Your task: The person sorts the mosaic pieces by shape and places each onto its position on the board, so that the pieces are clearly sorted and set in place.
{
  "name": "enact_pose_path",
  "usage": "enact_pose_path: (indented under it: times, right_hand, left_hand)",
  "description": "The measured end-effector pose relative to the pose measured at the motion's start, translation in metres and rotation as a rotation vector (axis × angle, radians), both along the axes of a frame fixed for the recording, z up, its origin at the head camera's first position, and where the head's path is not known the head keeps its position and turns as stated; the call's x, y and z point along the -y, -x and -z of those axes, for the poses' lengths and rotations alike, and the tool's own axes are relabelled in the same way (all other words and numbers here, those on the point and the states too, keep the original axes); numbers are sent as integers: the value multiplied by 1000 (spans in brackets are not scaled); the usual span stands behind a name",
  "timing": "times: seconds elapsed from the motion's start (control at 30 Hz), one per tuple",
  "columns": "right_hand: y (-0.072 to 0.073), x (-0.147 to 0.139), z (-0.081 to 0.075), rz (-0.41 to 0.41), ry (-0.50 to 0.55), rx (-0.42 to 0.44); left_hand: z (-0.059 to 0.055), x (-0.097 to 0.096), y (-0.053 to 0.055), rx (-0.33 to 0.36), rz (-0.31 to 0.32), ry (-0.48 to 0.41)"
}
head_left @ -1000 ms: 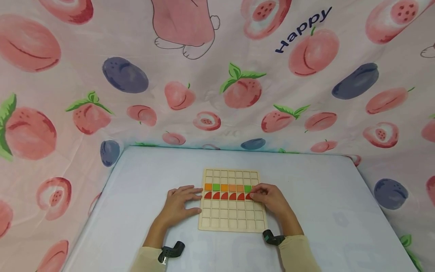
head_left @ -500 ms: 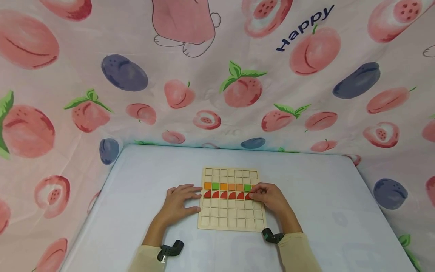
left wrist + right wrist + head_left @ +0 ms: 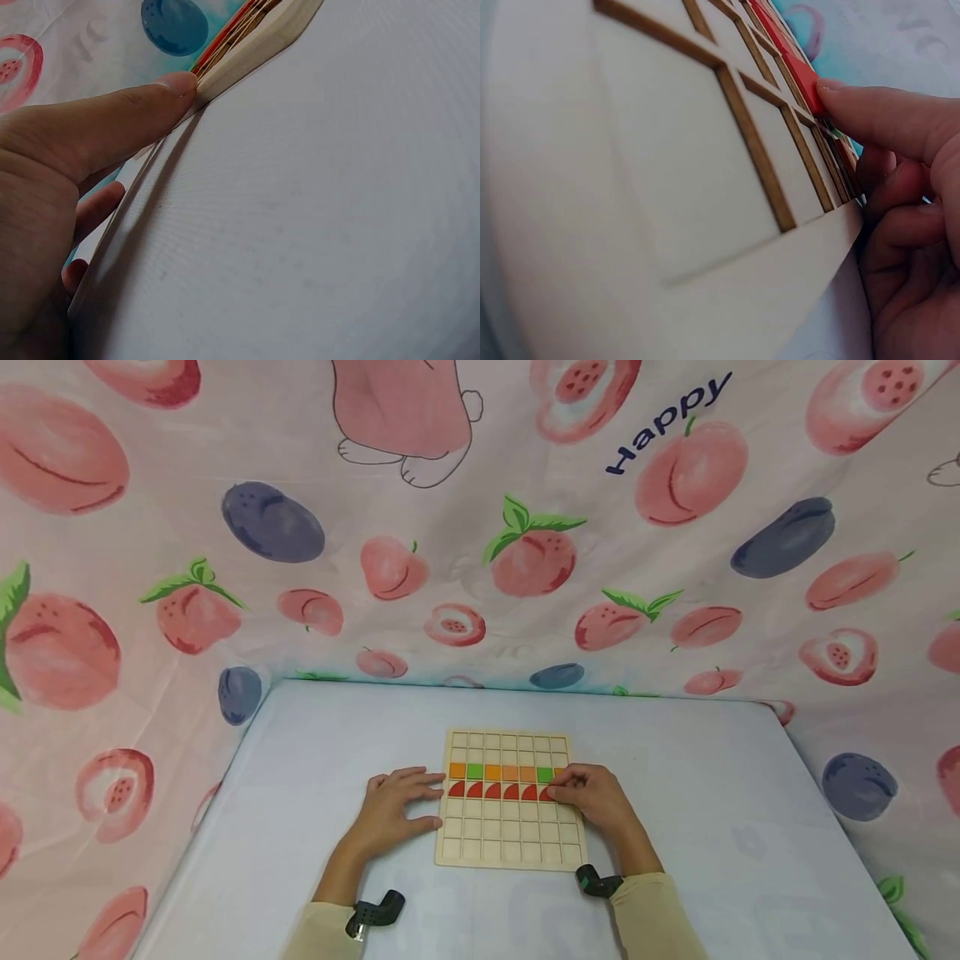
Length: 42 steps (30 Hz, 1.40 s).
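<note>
A wooden grid board [image 3: 512,853] lies flat on the table. One row holds orange and green square tiles [image 3: 492,772]; the row just nearer has tiles with red quarter-circle shapes [image 3: 492,791]. My left hand [image 3: 393,808] is spread beside the board, fingertips and thumb at its left edge; in the left wrist view the thumb [image 3: 142,112] touches the board's rim. At the right end of the red row, my right hand [image 3: 596,795] has thumb and curled fingers on the last red tile [image 3: 804,81]. Those fingers cover part of the tile and the board's right side.
The board sits on a white-covered table [image 3: 322,727]. A fruit-printed cloth [image 3: 450,568] stands behind and at both sides. Black wrist devices [image 3: 377,912] are on both wrists, close to the table.
The view shifts slightly with the head. Both hands keep their places at the board, and the tiles look the same.
</note>
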State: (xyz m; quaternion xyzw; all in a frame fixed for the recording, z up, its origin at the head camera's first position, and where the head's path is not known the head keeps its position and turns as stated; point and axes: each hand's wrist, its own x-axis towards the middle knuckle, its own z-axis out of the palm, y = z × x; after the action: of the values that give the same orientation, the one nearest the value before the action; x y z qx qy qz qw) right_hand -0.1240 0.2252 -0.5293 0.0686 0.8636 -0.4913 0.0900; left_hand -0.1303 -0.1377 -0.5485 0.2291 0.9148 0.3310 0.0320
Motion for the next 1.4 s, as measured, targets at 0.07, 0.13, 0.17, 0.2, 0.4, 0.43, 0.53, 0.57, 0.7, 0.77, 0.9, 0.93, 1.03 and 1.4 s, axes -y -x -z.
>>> enact_pose_path:
  times: [0.07, 0.13, 0.17, 0.2, 0.4, 0.43, 0.53, 0.57, 0.7, 0.77, 0.9, 0.93, 1.03, 1.4]
  right_hand:
    - [0, 0, -1, 0, 5, 1]
    - [-1, 0, -1, -1, 9, 4]
    - [-1, 0, -1, 0, 13, 7]
    - [-1, 0, -1, 0, 14, 8]
    - [-2, -2, 0, 5, 11, 34]
    - [-2, -2, 0, 8, 9, 41]
    - [-3, -3, 0, 7, 7, 54]
    - [-3, -3, 0, 4, 8, 55]
    - [-4, -4, 1, -10, 12, 43]
    - [-4, -4, 1, -17, 12, 35]
    - [-4, -4, 2, -25, 1, 27]
    - [-4, -4, 2, -27, -3, 27]
    - [-4, -4, 2, -26, -14, 26]
    - [-6, -10, 1, -40, 19, 12]
  left_hand:
    - [0, 0, 0, 2, -1, -1]
    - [0, 0, 0, 7, -3, -1]
    - [0, 0, 0, 11, -4, -1]
    - [0, -1, 0, 14, -5, -2]
    - [0, -1, -1, 11, -8, 3]
    - [0, -1, -1, 9, -8, 3]
    - [0, -1, -1, 7, -9, 0]
    - [0, -1, -1, 8, -9, -1]
    - [0, -1, -1, 13, -9, 1]
    - [0, -1, -1, 16, -9, 3]
    - [0, -1, -1, 22, -9, 5]
    - [0, -1, -1, 23, -8, 5]
    - [1, 0, 0, 22, -6, 5]
    - [1, -1, 0, 30, -3, -6]
